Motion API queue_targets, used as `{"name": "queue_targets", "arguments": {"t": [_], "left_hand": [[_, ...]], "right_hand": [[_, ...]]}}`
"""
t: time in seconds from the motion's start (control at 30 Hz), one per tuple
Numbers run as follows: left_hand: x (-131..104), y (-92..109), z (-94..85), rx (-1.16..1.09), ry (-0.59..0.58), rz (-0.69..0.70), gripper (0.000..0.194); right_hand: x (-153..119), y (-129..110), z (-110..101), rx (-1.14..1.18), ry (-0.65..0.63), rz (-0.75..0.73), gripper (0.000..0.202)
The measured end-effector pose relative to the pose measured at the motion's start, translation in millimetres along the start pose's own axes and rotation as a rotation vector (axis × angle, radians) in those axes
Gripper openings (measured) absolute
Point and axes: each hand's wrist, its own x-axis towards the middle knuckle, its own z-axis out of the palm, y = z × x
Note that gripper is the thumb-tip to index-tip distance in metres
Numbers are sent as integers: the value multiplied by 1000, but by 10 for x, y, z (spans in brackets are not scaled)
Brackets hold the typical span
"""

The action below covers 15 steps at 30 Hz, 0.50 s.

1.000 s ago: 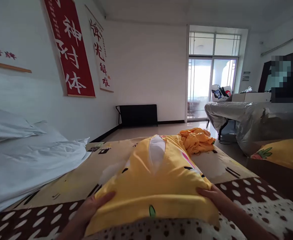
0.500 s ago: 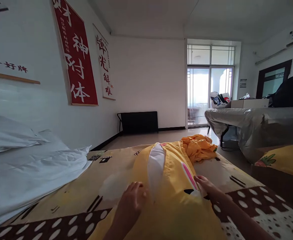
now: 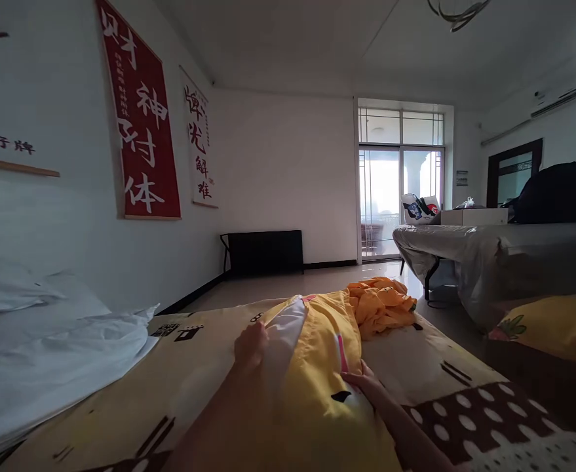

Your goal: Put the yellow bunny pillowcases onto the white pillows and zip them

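Observation:
A yellow pillowcase (image 3: 317, 354) with pink and black print lies in front of me on the bed. Through its long opening shows a white pillow (image 3: 284, 326). My left hand (image 3: 251, 345) is closed on the left edge of the opening, near the far end. On the right side, my right hand (image 3: 364, 383) pinches the pillowcase beside the pink print, thumb on top; its other fingers are partly hidden. Just beyond the pillowcase's far right corner sits a crumpled heap of orange-yellow cloth (image 3: 381, 308).
White bedding (image 3: 61, 354) is piled on the left. The patterned bed sheet (image 3: 194, 367) spreads beneath. At right lies another yellow pillow (image 3: 557, 324). A plastic-covered table (image 3: 479, 246) bears a box (image 3: 474, 216) and a black bag (image 3: 557, 193). A black folded panel (image 3: 267, 252) leans at the far wall.
My left hand has moved forward and left, closing on the opening's edge. My right hand has shifted left, drawing the pillowcase's side inward. The view has tilted up and turned slightly right.

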Motion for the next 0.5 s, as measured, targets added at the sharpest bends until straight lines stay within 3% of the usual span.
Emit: {"name": "queue_targets", "arguments": {"t": [0.1, 0.17, 0.23, 0.33, 0.43, 0.5], "left_hand": [[82, 148, -245, 7, 95, 52, 39], [55, 226, -288, -1, 108, 118, 40], [-28, 248, -186, -11, 54, 188, 31], [-166, 152, 120, -38, -59, 206, 19], [-206, -28, 321, -83, -95, 125, 18], [-155, -117, 319, -118, -75, 104, 23]], "right_hand": [[-35, 2, 241, 62, -29, -97, 68], [-70, 71, 415, 120, -89, -137, 70], [-94, 215, 549, 186, -175, -149, 74], [-115, 467, 620, 206, -247, -152, 83], [-137, 603, 561, 139, -184, -122, 83], [-141, 627, 503, 80, -146, -120, 77]]}}
